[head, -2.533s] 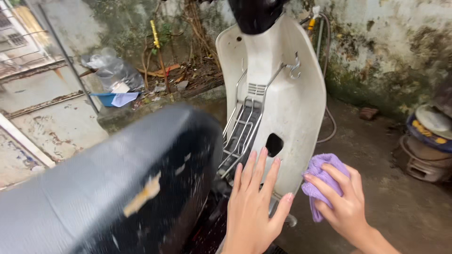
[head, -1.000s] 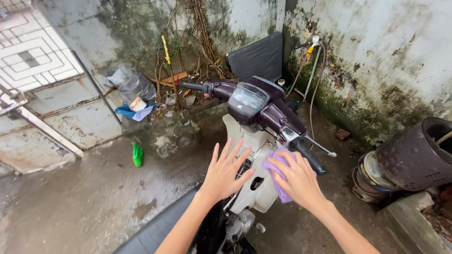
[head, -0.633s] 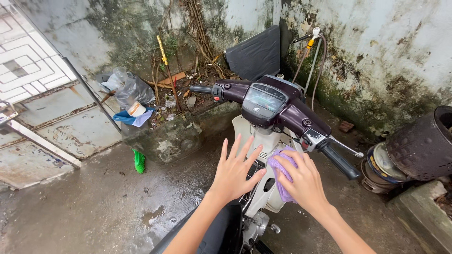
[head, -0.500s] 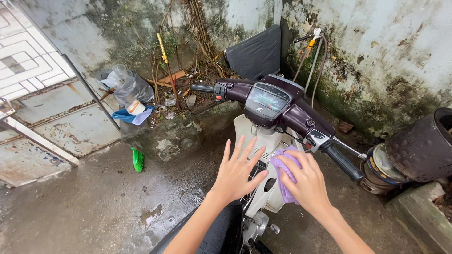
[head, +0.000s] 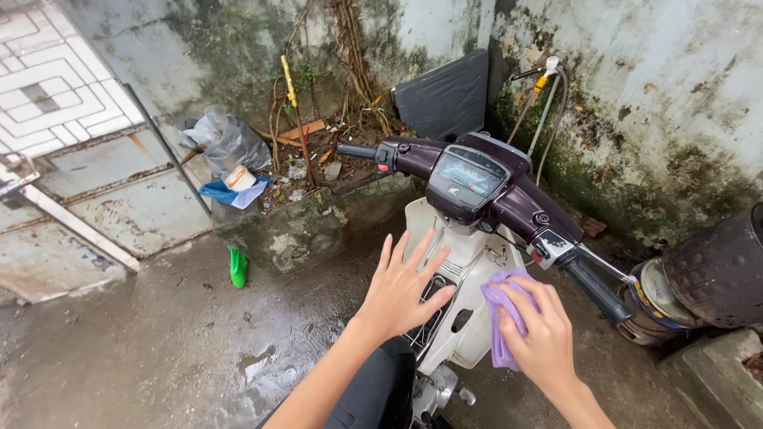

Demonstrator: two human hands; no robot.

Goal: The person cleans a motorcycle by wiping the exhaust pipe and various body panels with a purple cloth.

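Observation:
A small motorbike with a dark maroon handlebar unit point(head: 477, 179) and a white leg shield point(head: 469, 318) stands in front of me. My left hand point(head: 405, 290) is spread flat, fingers apart, on the inner face of the white shield and holds nothing. My right hand point(head: 540, 338) presses a bunched purple cloth point(head: 499, 314) against the shield's right edge, just below the right handlebar grip point(head: 596, 290). The black seat point(head: 373, 389) shows at the bottom, partly behind my left forearm.
Wet concrete floor point(head: 159, 342) lies to the left with a green scrap point(head: 238, 268) on it. A raised bed holds a plastic bag point(head: 226, 147) and dry roots. A mossy wall with a hose point(head: 544, 103) stands behind; a dark tyre point(head: 715, 270) and round tins sit right.
The view rose from the seat and shield to the whole handlebar. Both hands stay on the white shield; the right hand with the cloth slid slightly lower on it.

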